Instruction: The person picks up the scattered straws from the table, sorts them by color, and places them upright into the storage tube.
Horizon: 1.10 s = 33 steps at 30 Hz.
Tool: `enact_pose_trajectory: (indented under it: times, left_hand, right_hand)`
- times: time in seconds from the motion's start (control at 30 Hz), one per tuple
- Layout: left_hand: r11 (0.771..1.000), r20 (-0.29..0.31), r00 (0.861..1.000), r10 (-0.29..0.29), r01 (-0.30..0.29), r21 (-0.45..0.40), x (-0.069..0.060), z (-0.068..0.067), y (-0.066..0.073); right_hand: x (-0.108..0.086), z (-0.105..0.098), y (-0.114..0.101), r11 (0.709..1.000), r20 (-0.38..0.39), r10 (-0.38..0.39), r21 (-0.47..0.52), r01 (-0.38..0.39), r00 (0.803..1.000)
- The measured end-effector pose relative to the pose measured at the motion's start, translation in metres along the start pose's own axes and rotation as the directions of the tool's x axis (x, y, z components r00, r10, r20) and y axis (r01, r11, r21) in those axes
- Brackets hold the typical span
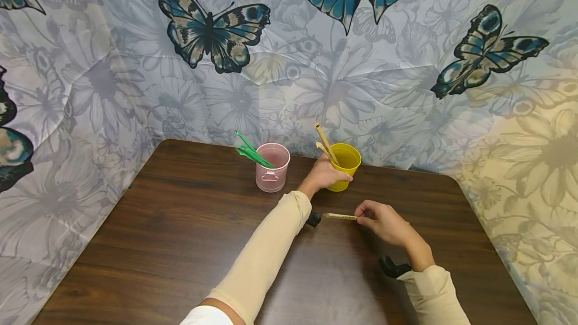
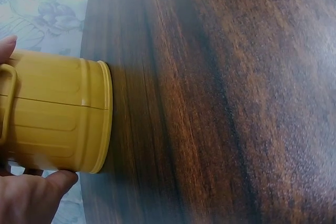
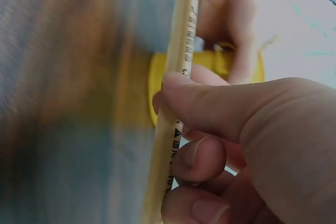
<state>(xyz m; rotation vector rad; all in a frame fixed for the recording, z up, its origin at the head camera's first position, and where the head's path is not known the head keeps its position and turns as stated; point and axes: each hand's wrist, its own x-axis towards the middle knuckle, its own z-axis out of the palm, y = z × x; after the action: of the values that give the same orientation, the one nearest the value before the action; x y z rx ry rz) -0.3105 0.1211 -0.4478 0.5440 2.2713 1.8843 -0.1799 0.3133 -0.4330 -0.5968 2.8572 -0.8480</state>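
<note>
My left hand (image 1: 326,171) grips the side of a small yellow bucket (image 1: 346,160) near the table's back edge. Two slim beige sticks (image 1: 331,152) lean out of its rim on the left. In the left wrist view the bucket's wall (image 2: 58,111) stands on the wood, with fingertips (image 2: 62,181) against it. My right hand (image 1: 383,222) is in front of the bucket, pinching a slim beige stick (image 1: 340,216) between thumb and fingers. Black printed characters run along that stick (image 3: 181,40) in the right wrist view, where the bucket blurs behind it.
Left of the yellow bucket stands a pink bucket (image 1: 271,174) with several thin green strips or sticks (image 1: 253,152) leaning out. Both stand on a dark wooden table (image 1: 180,234). A butterfly-patterned cloth (image 1: 280,89) hangs behind. Black wrist devices (image 1: 392,267) sit under the sleeves.
</note>
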Motion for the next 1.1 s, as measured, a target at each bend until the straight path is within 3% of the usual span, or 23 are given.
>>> enact_pose_trajectory:
  times: [0.27,0.43,0.57,0.8,1.1]
  left_hand:
    - [0.998,0.008,0.999,0.038,-0.038,-0.05,0.003,0.002,0.001]
    - [0.998,0.019,0.999,0.038,-0.038,-0.041,0.002,0.0,0.0]
    - [0.999,0.016,1.0,0.018,-0.017,-0.034,0.001,-0.004,-0.002]
    - [0.999,0.03,0.999,0.018,-0.017,-0.043,0.003,-0.003,-0.003]
    - [0.998,0.047,0.999,0.024,-0.021,-0.066,0.002,-0.001,-0.001]
  right_hand:
    - [-0.001,-0.03,-0.005,0.998,-0.114,-0.049,-0.036,0.045,0.992]
    - [0.01,-0.046,-0.016,0.997,-0.229,-0.068,-0.053,0.058,0.971]
    - [0.021,-0.054,-0.027,0.992,-0.348,-0.123,-0.058,0.109,0.929]
    - [0.036,-0.068,-0.042,0.983,-0.524,-0.18,-0.065,0.172,0.832]
    - [0.058,-0.082,-0.066,0.968,-0.588,-0.232,-0.063,0.242,0.775]
